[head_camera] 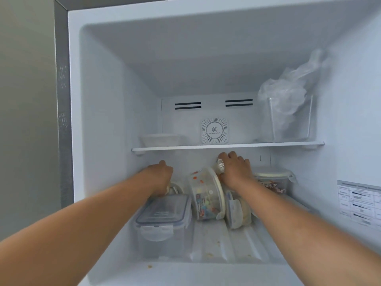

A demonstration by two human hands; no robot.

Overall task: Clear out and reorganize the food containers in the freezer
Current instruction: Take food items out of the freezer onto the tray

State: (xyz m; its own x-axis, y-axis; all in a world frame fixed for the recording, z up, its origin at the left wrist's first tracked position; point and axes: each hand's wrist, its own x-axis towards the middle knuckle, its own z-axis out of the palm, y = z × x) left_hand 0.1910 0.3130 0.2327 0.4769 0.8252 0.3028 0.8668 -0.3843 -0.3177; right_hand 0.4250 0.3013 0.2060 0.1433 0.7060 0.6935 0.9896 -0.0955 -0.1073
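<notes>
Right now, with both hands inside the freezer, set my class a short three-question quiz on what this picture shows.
1. True or false: the clear rectangular clip-lid container sits on the upper shelf.
2. Which hand reaches behind the round container printed with coloured shapes, lying on its side?
A. left hand
B. right hand
3. Fill in: the crumpled clear plastic bag stands on the ____ shelf.

Key:
1. False: it sits on the freezer floor, front left.
2. B. Its grip is on something foil-like, hard to identify.
3. upper
</notes>
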